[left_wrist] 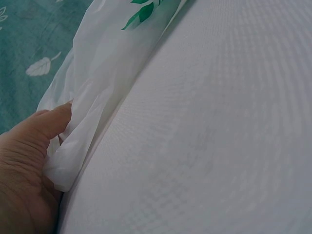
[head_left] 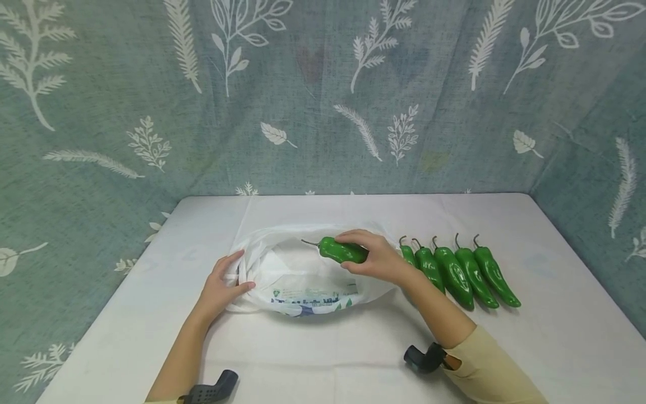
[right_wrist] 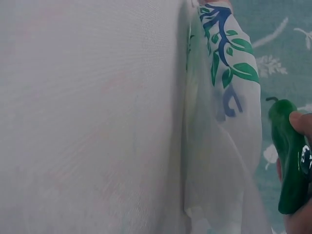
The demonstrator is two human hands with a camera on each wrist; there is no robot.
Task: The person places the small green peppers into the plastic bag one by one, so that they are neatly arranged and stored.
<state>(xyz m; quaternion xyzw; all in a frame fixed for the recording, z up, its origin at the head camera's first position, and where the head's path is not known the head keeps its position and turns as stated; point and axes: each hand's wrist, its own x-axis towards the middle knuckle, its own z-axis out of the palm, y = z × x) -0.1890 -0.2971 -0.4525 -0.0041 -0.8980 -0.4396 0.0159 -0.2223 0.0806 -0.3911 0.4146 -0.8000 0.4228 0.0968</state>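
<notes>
A white plastic bag (head_left: 303,300) with blue and green print lies on the table, its mouth spread wide. At the bag's left end my left hand (head_left: 218,289) grips the gathered plastic; in the left wrist view the thumb of that hand (left_wrist: 29,161) lies against the folded film. My right hand (head_left: 375,255) holds a glossy green chili pepper (head_left: 339,250) over the right part of the bag's mouth, its thin stem pointing left. From the right wrist the same pepper (right_wrist: 287,156) shows beside the printed bag wall (right_wrist: 224,126), above the rim.
To the right of the bag, several more green chili peppers (head_left: 456,275) lie side by side in a slanted row, stems away from me. The leftmost is partly hidden by my right hand. A white cloth (head_left: 282,359) covers the table; patterned teal fabric (head_left: 313,129) hangs behind.
</notes>
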